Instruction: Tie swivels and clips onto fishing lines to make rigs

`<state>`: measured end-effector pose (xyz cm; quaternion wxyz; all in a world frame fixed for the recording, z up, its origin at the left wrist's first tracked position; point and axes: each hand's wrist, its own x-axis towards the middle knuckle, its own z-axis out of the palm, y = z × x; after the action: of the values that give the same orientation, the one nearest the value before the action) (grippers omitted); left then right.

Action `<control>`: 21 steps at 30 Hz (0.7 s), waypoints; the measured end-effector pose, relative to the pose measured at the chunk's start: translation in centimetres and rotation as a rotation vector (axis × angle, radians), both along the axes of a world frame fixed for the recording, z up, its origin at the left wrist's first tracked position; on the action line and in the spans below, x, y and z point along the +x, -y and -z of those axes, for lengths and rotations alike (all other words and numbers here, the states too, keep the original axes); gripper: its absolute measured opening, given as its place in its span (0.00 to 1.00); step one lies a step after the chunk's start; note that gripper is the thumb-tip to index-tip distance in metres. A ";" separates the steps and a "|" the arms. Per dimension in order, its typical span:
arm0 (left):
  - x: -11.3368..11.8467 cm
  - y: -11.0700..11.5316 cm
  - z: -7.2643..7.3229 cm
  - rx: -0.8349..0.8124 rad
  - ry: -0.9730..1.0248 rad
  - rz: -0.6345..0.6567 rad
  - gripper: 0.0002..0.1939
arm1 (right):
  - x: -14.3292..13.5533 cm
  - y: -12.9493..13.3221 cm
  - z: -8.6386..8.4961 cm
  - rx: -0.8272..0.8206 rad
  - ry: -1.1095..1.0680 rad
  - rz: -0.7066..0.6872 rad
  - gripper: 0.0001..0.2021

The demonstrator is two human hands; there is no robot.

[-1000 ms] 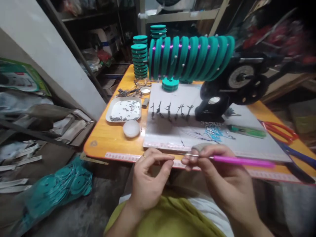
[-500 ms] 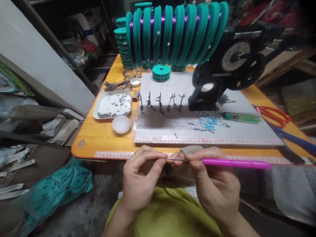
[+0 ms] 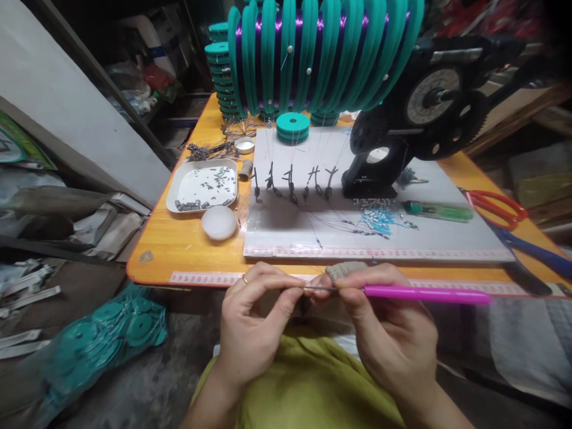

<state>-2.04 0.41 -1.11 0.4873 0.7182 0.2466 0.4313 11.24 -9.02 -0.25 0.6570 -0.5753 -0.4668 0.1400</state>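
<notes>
My right hand (image 3: pixel 393 333) pinches the thin metal shaft of a pink-handled needle tool (image 3: pixel 424 294) near its handle, which points right. A grey wrap (image 3: pixel 342 271) covers one of that hand's fingers. To its left, my left hand (image 3: pixel 254 322), with a ring on one finger, is closed in a pinch at the shaft's far end. Whether it grips only the tip or also a fine thread, I cannot make out. Both hands are just before the table's front edge, above my lap.
Green spools (image 3: pixel 322 56) with purple line hang on a black winding machine (image 3: pixel 429 101). On the board (image 3: pixel 286 238) lie dark rigs, blue-white bits and a green cutter (image 3: pixel 438 211). Red-handled scissors (image 3: pixel 496 208) are at right, a white tray (image 3: pixel 172 199) and small bowl (image 3: pixel 218 223) at left.
The camera view has tilted slightly, so the spools and table sit a little higher. Both hands keep their pinch on the tool, with almost no movement.
</notes>
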 end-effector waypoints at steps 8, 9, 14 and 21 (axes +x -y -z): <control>0.0 -0.1 -0.2 0.016 -0.002 0.008 0.07 | 0.1 0.2 0.0 -0.013 0.011 -0.010 0.08; 0.0 -0.1 -0.2 0.023 -0.005 0.005 0.06 | 0.1 0.2 0.0 -0.015 0.021 -0.008 0.09; -0.1 -0.1 -0.2 0.118 -0.049 -0.012 0.07 | 0.2 0.6 0.0 -0.034 0.110 0.002 0.10; -0.3 -0.1 -0.2 0.196 -0.057 -0.011 0.08 | 0.1 0.7 1.1 0.013 0.113 -0.053 0.12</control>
<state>-2.31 0.53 -0.93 0.4051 0.7731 0.2208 0.4353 11.30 -9.70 -1.36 0.6292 -0.5655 -0.5192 0.1216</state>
